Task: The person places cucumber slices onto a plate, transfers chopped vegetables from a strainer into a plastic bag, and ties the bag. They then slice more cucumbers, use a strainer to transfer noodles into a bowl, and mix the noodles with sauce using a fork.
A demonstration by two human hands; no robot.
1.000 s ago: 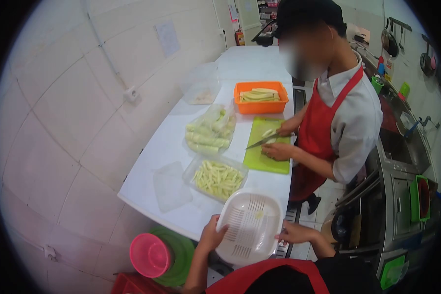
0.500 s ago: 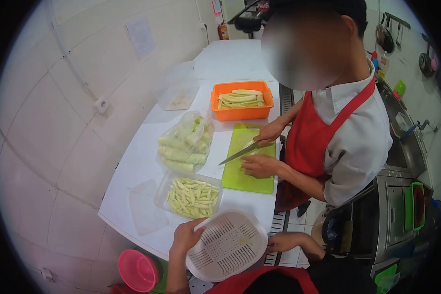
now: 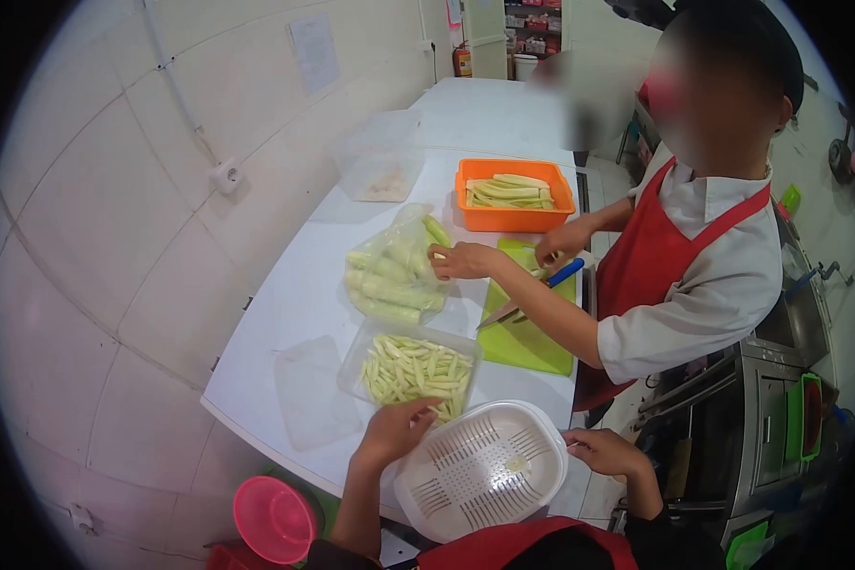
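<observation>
A white slotted basket stands at the table's near edge, in front of my red apron. My right hand grips its right rim. My left hand is off the basket's left rim, fingers apart, at the near edge of a clear plastic container full of cut pale-green vegetable strips. Whether its fingertips touch the strips is unclear.
A co-worker reaches one hand to a bag of long vegetables. Their other hand is over the green cutting board, by a blue-handled knife. Beyond stands an orange bin; a pink bucket is lower left.
My left hand has let go of the basket and moved to the strips container. The co-worker has put down the knife and reached to the bag. The view has shifted.
</observation>
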